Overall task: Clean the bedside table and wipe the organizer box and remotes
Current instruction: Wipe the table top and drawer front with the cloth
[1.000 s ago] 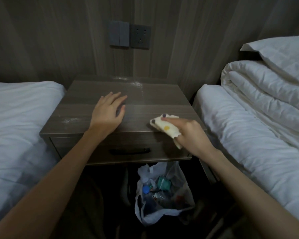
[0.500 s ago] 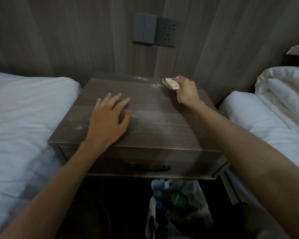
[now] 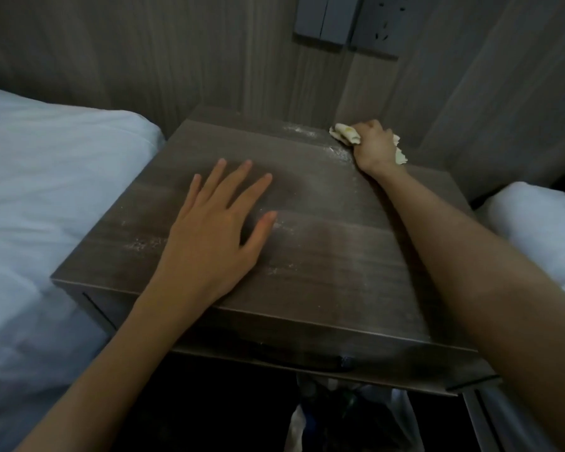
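Dim, soft, grainy light. The white bedsheet (image 3: pixel 46 197) looks bluish, and the space under the bedside table (image 3: pixel 323 256) is black. Lines in the wall (image 3: pixel 177 60) lean near the edges.

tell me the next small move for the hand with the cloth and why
Probably drag the cloth leftward along the back edge of the bedside table. The right hand grips it at the back right corner, and white dust lies just left of it; the left hand rests flat nearer the front, out of that path.

Your right hand (image 3: pixel 374 148) hid all but the ends of the cloth (image 3: pixel 344 136). The top edge cut off the wall switch (image 3: pixel 323 17) and socket (image 3: pixel 380 24). The desk (image 3: pixel 323 256) hid most of the bag (image 3: pixel 400 404).
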The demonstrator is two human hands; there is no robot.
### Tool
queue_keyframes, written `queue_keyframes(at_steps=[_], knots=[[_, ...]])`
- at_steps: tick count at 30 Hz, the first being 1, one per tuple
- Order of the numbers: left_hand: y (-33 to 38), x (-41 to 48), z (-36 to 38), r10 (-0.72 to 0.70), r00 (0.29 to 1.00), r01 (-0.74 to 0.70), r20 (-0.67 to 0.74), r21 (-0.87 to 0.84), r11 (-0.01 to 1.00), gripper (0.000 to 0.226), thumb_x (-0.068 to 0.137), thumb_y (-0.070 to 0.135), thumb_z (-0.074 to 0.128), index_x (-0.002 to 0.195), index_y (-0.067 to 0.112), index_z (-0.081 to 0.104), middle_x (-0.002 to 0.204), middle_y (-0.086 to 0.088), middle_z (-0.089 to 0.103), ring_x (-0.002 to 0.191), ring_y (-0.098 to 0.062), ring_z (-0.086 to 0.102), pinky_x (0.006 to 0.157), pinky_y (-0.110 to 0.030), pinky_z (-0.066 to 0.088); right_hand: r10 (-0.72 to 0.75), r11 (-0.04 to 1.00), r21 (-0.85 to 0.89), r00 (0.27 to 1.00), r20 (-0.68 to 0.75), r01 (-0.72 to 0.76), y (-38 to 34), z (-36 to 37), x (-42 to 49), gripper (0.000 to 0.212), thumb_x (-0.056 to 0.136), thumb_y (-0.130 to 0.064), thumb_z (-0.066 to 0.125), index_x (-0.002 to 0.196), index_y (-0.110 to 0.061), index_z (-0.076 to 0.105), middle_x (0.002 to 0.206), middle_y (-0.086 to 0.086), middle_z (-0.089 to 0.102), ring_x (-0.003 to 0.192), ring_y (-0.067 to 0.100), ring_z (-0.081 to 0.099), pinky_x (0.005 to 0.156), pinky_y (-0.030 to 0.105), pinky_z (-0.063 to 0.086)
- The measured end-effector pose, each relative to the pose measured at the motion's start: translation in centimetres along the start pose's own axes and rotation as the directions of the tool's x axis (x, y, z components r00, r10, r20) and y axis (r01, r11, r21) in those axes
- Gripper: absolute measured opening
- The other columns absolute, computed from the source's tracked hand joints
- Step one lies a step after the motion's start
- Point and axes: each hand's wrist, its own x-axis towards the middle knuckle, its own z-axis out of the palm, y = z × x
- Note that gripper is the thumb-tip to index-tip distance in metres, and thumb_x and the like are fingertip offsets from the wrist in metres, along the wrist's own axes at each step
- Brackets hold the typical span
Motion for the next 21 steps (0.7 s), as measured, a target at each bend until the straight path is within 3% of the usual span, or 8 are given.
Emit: queue_keyframes(at_steps=[4, 10, 18, 21], knots=[[0.0, 0.0, 0.1, -0.005, 1.000, 0.005, 0.006, -0.005, 1.000, 0.063, 0.093, 0.057, 0.020, 0.148, 0.030, 0.033, 0.159, 0.001, 0.024, 0.149, -0.019, 0.010, 0.119, -0.037, 0.002, -0.033, 0.999, 0.001, 0.994, 0.108, 0.033, 0.3, -0.5, 0.1, 0.049, 0.089, -0.015, 0.032, 0.130, -0.032, 0.053, 0.140, 0.012, 0.043, 0.126, 0.043, 0.038, 0.108, 0.055, 0.028], [0.0, -0.1, 0.0, -0.001, 1.000, 0.001, -0.011, 0.000, 1.000, 0.063, 0.093, 0.056, 0.022, 0.146, 0.026, 0.039, 0.157, -0.003, 0.029, 0.148, -0.021, 0.013, 0.118, -0.037, 0.003, -0.085, 0.992, 0.109, 0.976, 0.199, 0.064, 0.3, -1.8, -2.5, 0.044, 0.087, -0.026, 0.032, 0.118, -0.042, 0.058, 0.131, 0.003, 0.054, 0.121, 0.041, 0.045, 0.105, 0.054, 0.030], [0.0, -0.4, -0.3, 0.006, 1.000, -0.006, 0.008, -0.004, 1.000, 0.053, 0.097, 0.047, 0.036, 0.143, 0.022, 0.043, 0.154, -0.005, 0.034, 0.147, -0.022, 0.017, 0.117, -0.039, 0.006, -0.179, 0.958, 0.256, 0.970, 0.163, 0.133, -0.1, -4.3, -9.7, 0.048, 0.081, -0.027, 0.037, 0.115, -0.039, 0.068, 0.122, 0.003, 0.064, 0.114, 0.033, 0.054, 0.099, 0.049, 0.041], [0.3, -0.3, -0.6, 0.010, 1.000, -0.010, 0.008, -0.008, 1.000, 0.050, 0.097, 0.043, 0.040, 0.141, 0.021, 0.047, 0.151, -0.007, 0.039, 0.146, -0.025, 0.023, 0.118, -0.044, 0.012, -0.196, 0.947, 0.289, 0.963, 0.186, 0.138, 0.3, -5.1, -12.7, 0.045, 0.082, -0.035, 0.037, 0.115, -0.041, 0.067, 0.123, 0.003, 0.062, 0.116, 0.028, 0.053, 0.103, 0.047, 0.038]])
